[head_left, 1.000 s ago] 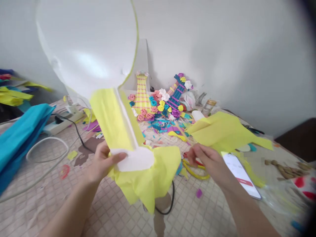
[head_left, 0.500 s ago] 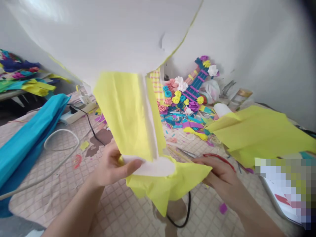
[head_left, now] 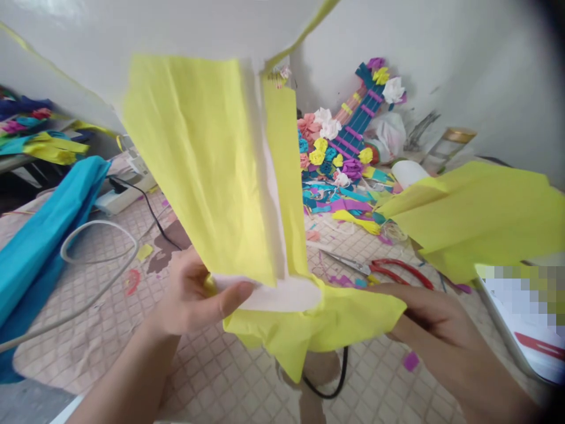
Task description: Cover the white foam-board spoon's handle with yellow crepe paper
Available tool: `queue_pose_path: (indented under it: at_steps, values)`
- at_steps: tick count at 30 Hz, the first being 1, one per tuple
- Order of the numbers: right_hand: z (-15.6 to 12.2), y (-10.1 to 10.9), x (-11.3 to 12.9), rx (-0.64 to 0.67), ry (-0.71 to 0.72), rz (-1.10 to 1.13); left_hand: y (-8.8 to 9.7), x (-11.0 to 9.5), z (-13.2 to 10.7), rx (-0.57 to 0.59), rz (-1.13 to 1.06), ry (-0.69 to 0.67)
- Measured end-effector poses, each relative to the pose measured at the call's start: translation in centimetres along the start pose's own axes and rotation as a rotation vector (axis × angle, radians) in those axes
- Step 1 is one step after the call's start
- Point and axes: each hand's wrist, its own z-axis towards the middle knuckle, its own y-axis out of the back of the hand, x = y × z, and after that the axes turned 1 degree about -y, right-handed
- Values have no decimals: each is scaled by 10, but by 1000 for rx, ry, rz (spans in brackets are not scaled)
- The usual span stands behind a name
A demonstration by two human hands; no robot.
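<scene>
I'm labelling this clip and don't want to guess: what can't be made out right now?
All in the head view:
- Left hand: fingertips, hidden behind the white base.
- White panel: its top, cut off by the upper edge.
- Phone: part of its screen, masked by pixelation.
- Blue bundle: one end, cut off by the left edge.

Craft workspace: paper flowers [head_left: 327, 126], scissors [head_left: 364, 270]

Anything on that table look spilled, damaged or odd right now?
Yes: just beyond the left hand, by the black cable, a ragged brown patch interrupts the checked tablecloth; I cannot tell whether it is a stain or wear. Paper scraps also lie scattered beyond the scissors.
</scene>
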Motion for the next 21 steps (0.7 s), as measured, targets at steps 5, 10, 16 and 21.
queue_pose_path:
  at_steps: [5, 10, 16, 21]
  values:
    - [-7, -2, 2, -42, -132, 54, -1, 0, 0, -4, -13, 15]
    - [-2, 0, 2, -73, -182, 32, -2, -1, 1, -15, -75, 96]
    - [2, 1, 5, -77, -310, 134, -2, 0, 0, -20, -126, 123]
    - [-4, -2, 8, -128, -317, 169, -3, -2, 2, 14, -151, 156]
